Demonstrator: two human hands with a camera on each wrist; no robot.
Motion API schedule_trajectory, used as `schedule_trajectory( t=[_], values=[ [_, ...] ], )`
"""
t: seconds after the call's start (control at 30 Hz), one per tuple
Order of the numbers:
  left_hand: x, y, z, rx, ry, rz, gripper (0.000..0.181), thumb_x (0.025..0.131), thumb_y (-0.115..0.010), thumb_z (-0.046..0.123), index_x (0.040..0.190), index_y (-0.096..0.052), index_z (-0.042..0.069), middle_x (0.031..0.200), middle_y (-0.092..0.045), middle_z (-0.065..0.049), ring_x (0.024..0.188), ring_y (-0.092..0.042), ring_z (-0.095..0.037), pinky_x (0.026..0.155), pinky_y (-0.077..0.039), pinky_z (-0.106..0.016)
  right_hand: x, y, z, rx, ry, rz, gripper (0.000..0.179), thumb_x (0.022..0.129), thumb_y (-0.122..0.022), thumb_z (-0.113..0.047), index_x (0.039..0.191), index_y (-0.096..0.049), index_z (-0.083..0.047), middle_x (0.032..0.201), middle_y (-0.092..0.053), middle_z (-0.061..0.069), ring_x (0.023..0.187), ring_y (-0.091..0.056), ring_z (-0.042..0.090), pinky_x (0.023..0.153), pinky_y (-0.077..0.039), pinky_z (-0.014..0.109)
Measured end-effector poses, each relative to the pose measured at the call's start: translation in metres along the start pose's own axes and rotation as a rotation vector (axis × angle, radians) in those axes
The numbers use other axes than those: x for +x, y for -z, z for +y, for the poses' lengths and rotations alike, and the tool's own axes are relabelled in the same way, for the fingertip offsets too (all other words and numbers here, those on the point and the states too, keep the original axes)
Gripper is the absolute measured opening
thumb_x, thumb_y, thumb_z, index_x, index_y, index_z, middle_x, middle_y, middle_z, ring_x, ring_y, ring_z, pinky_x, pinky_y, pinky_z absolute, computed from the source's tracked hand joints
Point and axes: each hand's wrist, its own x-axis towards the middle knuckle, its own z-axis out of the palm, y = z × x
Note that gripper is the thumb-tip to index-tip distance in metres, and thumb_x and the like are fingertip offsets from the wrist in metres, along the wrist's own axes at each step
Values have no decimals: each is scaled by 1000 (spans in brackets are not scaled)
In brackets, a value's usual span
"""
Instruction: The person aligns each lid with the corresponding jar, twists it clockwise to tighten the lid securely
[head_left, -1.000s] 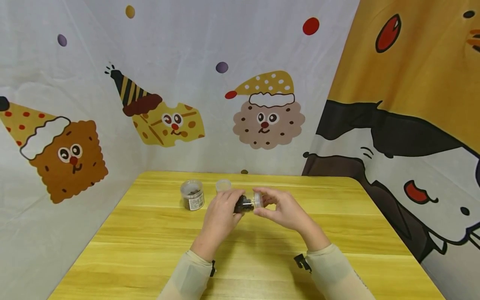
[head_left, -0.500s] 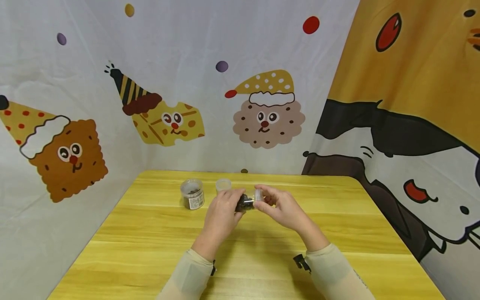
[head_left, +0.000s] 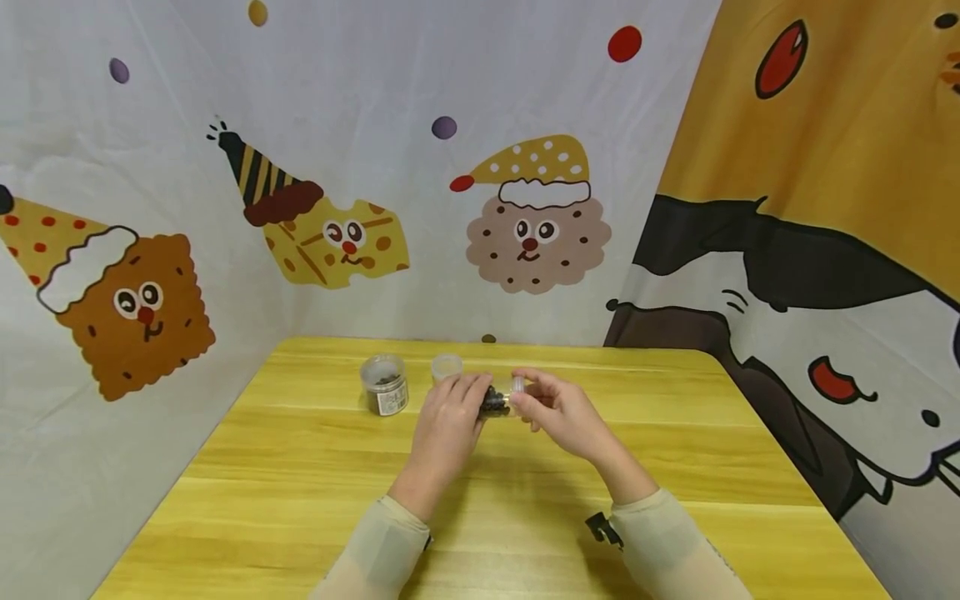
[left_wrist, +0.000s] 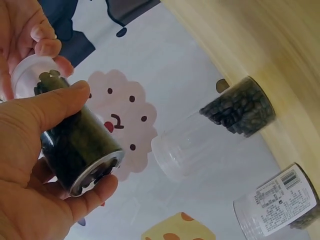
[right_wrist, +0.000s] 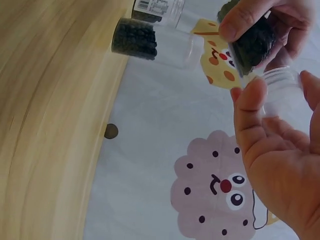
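Observation:
Near the far side of the table, my left hand (head_left: 447, 421) grips a clear jar (head_left: 496, 402) of dark, bean-like pieces. The jar lies on its side in the air, mouth toward the right, and the left wrist view shows its metal-rimmed base (left_wrist: 97, 172). The fingers and thumb of my right hand (head_left: 566, 417) hold a clear ribbed lid (right_wrist: 280, 80) at the jar's mouth. Whether the lid is threaded on cannot be told. Behind the left hand stands a second clear jar (left_wrist: 215, 130), partly filled with dark pieces; the hand hides its lower part in the head view.
Left of the hands, a wider clear jar (head_left: 384, 387) with a white label stands on the wooden table (head_left: 300, 467), with dark pieces at its bottom. A cartoon-printed cloth (head_left: 337, 100) hangs right behind the table's far edge.
The right hand's fingers and thumb have shifted round the lid and cover more of it. The held jar and left hand have moved slightly right. The standing jars stay put.

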Motion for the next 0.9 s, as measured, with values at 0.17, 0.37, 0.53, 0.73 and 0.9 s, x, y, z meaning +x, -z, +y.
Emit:
schedule_trajectory(
  t=[0.17, 0.37, 0.53, 0.73, 0.9],
  values=[
    [0, -4, 0, -38, 33, 29, 60, 79, -96, 10, 133, -70, 8, 124, -77, -10, 116, -73, -31, 106, -60, -46, 1, -3, -6, 16, -53, 48, 46, 106, -69, -37, 147, -62, -18, 115, -78, 12, 83, -71, 18, 72, -66, 34],
    [0, -8, -1, -26, 14, 83, 58, 80, -95, 9, 132, -69, 8, 124, -77, -10, 115, -73, -31, 106, -60, -45, 1, -4, -11, -12, -42, 75, 51, 106, -69, -38, 149, -61, -14, 111, -77, 14, 81, -70, 17, 69, -65, 34],
    [-2, -10, -3, -12, -25, 105, 61, 76, -97, 10, 131, -71, 7, 121, -78, -9, 112, -73, -31, 103, -61, -44, -2, -5, -14, -15, -107, 77, 53, 107, -65, -43, 149, -61, -11, 104, -76, 13, 76, -67, 17, 63, -61, 29],
    [-2, -10, 0, -36, -2, 105, 64, 73, -99, 10, 130, -69, 6, 122, -78, -11, 112, -74, -32, 104, -61, -45, -1, -8, -18, -10, -162, 127, 54, 105, -66, -49, 146, -64, -15, 108, -77, 13, 76, -66, 18, 62, -58, 26],
    [-2, -9, 3, -99, 73, 65, 67, 73, -100, 12, 131, -67, 5, 122, -77, -11, 114, -75, -30, 105, -61, -45, -4, -6, -21, -61, -134, 124, 57, 104, -68, -48, 150, -61, -14, 115, -77, 12, 82, -69, 17, 66, -60, 28]
  ],
)
